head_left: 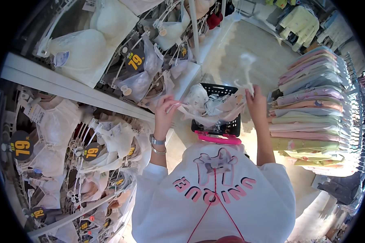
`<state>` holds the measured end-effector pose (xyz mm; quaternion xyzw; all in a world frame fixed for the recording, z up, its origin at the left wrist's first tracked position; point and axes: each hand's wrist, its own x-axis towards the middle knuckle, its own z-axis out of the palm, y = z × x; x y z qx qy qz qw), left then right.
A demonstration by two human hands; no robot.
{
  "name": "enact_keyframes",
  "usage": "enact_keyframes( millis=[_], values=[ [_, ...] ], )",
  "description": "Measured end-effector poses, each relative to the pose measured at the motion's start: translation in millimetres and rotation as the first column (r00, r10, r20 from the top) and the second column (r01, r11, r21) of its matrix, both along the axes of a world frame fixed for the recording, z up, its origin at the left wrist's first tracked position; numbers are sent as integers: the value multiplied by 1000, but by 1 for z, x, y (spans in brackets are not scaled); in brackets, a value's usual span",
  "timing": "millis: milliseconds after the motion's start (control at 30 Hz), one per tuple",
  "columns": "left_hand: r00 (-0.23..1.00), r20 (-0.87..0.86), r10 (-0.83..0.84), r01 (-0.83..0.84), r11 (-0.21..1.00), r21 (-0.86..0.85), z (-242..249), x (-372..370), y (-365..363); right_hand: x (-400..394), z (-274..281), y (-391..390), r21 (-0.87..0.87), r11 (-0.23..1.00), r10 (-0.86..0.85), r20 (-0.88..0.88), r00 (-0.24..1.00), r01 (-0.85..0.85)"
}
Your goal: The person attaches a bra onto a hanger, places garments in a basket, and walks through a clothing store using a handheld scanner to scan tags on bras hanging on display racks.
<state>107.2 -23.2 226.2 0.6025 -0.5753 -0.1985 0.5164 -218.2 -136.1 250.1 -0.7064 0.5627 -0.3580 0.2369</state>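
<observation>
A pale pink bra spans the space between my two hands, in front of my chest and over a black shopping basket. My left hand, with a watch and a bangle at the wrist, pinches the bra's left end. Closed around a whitish hanger is my right hand, beside the bra's right end; the hanger's upper part is blurred. White and grey cloth items lie in the basket, partly covered by the bra. The basket's pink handle is folded toward me.
Racks of hanging bras fill the left side, with round black "79" tags and a white shelf edge between tiers. On the right, folded pastel garments hang in a dense row. Pale floor runs ahead between the displays.
</observation>
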Motion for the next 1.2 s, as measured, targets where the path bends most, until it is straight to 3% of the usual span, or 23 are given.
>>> enact_keyframes(
  millis=[67,133,167,267,333,433,533,600,667,767,867,933,1033,1167,1200],
  values=[
    [999,-47,-13,10,998,-57,-1,-2,-1,6,1,5,-80,996,23,-95,995,-31],
    [962,-272,-27,26,1000,-6,-3,-10,2,12,-2,5,-158,985,33,-231,972,-71],
    [964,-265,-37,38,999,-2,-2,-13,3,13,-3,5,-122,986,69,-292,954,-109],
    [947,-308,-91,98,995,7,0,-19,5,18,-14,6,-148,978,102,-260,960,-144],
    [894,-419,-156,168,986,-9,2,-26,4,20,-8,9,-87,975,185,-188,965,-204],
    [929,-360,-83,109,993,53,8,-37,6,21,-6,14,17,965,263,-133,956,-263],
    [899,-412,-148,193,979,69,10,-40,14,25,-6,17,120,955,290,-168,942,-272],
    [766,-607,-212,292,956,34,8,-42,22,28,-9,18,205,941,310,-200,930,-269],
    [537,-802,-261,349,934,-71,12,-51,25,28,-9,20,231,925,340,-154,928,-301],
    [482,-855,-194,331,943,-28,8,-54,30,28,-15,21,245,904,383,-102,918,-350],
    [580,-811,-81,239,968,75,12,-59,39,28,-19,25,190,900,424,-175,889,-393],
    [576,-816,-44,189,979,81,4,-57,44,29,-17,29,165,900,433,-221,874,-404],
    [575,-817,44,116,984,134,4,-56,46,30,-26,31,261,871,456,-110,883,-417],
    [583,-808,78,80,985,152,-3,-54,51,31,-48,31,158,868,477,-5,879,-470],
    [639,-764,87,65,984,167,-4,-53,51,33,-54,31,102,869,484,27,875,-484]
  ],
)
